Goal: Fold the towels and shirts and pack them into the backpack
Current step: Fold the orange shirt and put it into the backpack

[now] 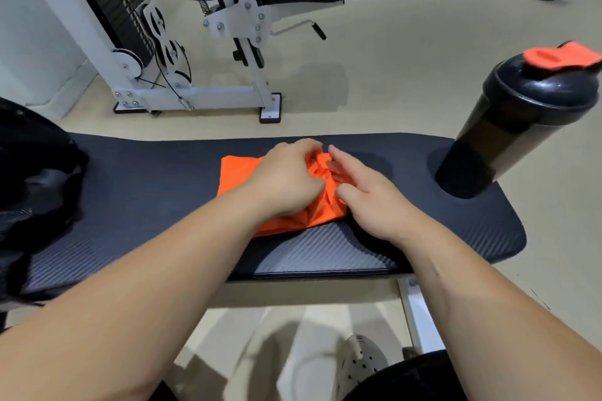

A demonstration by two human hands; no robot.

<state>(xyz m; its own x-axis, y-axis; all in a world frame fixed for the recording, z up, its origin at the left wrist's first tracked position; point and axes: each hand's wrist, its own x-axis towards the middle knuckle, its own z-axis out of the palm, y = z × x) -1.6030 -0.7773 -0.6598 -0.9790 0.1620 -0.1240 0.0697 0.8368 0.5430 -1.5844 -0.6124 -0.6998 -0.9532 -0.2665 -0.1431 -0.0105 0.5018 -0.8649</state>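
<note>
The left hand (286, 179) has a closed grip on the bunched orange cloth (241, 172). The right hand (374, 205) presses it, fingers straight. Such bunching could leave a crooked fold.

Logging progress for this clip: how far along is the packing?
Done: no finished fold shows. In hand: orange cloth, bunched on the bench, left hand gripping it, right hand touching it. Remaining: finish folding, then pack it into the black backpack.
</note>
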